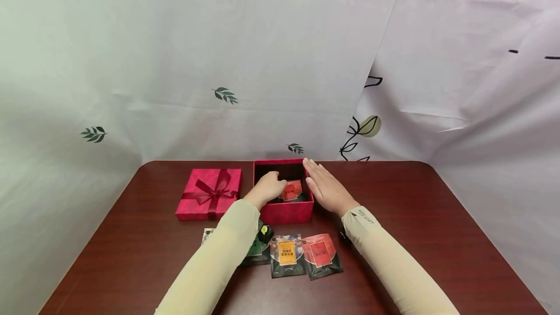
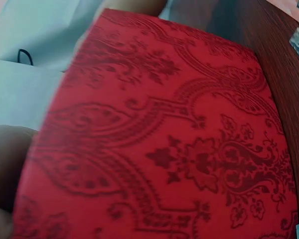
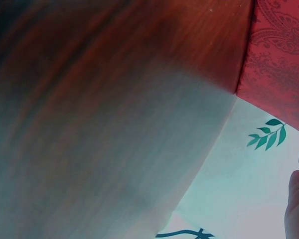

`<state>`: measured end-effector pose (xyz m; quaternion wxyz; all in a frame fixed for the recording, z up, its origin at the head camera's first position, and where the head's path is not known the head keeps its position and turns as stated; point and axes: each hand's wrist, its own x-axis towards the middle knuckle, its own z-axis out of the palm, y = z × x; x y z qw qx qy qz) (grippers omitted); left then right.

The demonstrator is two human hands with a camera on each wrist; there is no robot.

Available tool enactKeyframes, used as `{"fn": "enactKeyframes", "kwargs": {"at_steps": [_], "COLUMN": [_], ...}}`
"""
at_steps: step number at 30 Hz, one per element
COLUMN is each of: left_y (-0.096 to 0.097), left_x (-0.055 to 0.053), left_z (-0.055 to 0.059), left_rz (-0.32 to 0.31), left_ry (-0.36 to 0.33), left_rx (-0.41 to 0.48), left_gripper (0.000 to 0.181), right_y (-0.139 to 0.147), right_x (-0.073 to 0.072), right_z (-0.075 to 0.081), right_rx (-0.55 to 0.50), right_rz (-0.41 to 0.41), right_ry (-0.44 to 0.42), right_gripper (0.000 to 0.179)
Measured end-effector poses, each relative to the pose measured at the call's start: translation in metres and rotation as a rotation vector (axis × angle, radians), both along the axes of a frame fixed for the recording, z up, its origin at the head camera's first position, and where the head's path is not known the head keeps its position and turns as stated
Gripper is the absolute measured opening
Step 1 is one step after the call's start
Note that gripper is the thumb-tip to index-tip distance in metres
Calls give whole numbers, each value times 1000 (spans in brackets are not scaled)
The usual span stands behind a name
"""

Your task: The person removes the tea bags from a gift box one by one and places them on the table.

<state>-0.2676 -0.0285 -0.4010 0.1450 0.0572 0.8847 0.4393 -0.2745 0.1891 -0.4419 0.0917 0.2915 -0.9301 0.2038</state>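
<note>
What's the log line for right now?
left hand: at red packet inside open box | right hand: at box's right rim | ribboned lid: left of box

Dk reddish-brn wood-grain table [image 1: 415, 218], creased wht cloth backdrop [image 1: 297, 52] w/ grn leaf prints [image 1: 226, 95]

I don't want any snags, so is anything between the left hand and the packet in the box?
Nothing visible: the left hand reaches into the open box, right beside the packet. The lid lies left of the box; the right hand is at its right edge.
</note>
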Motion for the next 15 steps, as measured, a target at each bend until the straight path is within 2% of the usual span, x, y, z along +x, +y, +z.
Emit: {"fn": "enactKeyframes", "kwargs": {"at_steps": [7,15], "left_y": [3,4], "left_x": [-5,-8], "left_z": [-6,-9], "left_rz": [17,19], "left_ry": [-36,-70], "left_rx": [-9,-27], "left_gripper": [57,55], "right_y": [0,1], "right_x": [-1,0], "right_z": [-1,0], "right_rx": [-12,-6], "right_rz": [12,8], "right_ry": [30,11], "right_gripper": [55,56]}}
